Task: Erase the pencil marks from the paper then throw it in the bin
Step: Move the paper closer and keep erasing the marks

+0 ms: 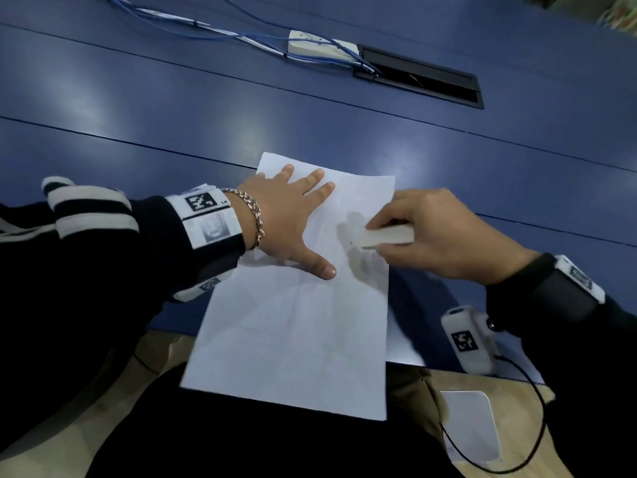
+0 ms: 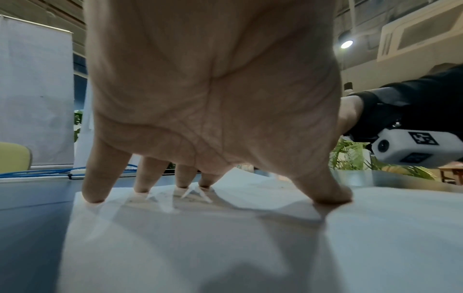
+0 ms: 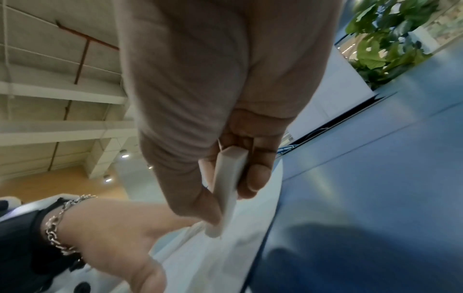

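A white sheet of paper (image 1: 293,326) lies on the blue table (image 1: 172,108), its near end hanging over the table's edge. My left hand (image 1: 286,215) presses flat on the paper's upper left part with fingers spread; the left wrist view shows the fingertips (image 2: 94,195) and thumb down on the paper (image 2: 200,247). My right hand (image 1: 434,236) pinches a long white eraser (image 1: 386,236) between thumb and fingers, its tip against the paper near the right edge. In the right wrist view the eraser (image 3: 226,188) points down onto the paper (image 3: 215,263). Faint grey smudges lie beside the tip.
A white power strip (image 1: 320,46) with blue cables (image 1: 172,25) and a black cable hatch (image 1: 420,77) sit at the table's far side. A white square object (image 1: 470,426) lies on the wooden floor at lower right. No bin is in view.
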A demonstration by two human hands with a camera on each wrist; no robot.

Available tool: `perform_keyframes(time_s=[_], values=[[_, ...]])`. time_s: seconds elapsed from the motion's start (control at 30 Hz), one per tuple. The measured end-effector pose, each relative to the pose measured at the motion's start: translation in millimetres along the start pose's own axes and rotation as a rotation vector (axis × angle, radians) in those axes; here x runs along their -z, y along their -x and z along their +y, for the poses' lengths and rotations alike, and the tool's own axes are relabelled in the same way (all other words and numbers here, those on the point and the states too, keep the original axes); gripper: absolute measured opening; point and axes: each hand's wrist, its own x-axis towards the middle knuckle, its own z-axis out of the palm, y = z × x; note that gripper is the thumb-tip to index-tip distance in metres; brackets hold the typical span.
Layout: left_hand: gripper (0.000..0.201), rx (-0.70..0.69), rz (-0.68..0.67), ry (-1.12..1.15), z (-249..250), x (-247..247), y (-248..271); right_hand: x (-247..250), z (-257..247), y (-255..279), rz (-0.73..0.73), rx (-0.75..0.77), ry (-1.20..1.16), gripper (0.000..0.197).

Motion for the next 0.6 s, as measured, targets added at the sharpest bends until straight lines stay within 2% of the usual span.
perform_keyframes(time_s=[0.17, 0.3, 0.4, 0.5, 0.6], values=[[0.151, -0.005, 0.046, -0.029, -1.0, -2.1, 3.3, -14.0, 2.3, 14.4, 0.000, -0.041, -0.019, 0.025], [0.153, -0.110, -0.004, 0.002, -7.2, -9.3, 3.2, -14.7, 2.9, 12.9, -0.009, -0.057, -0.034, 0.025], [0.156, -0.112, -0.033, 0.028, -8.6, -13.5, 1.4, -8.5, 2.1, 9.8, -0.078, -0.071, -0.042, 0.026], [0.163, -0.094, -0.027, 0.029, -7.8, -13.3, 0.1, 4.4, 1.6, -2.7, -0.147, -0.075, -0.031, 0.027], [0.169, -0.076, -0.035, 0.028, -6.2, -10.8, -0.7, 8.9, 2.5, -28.9, -0.084, -0.031, 0.004, 0.029]])
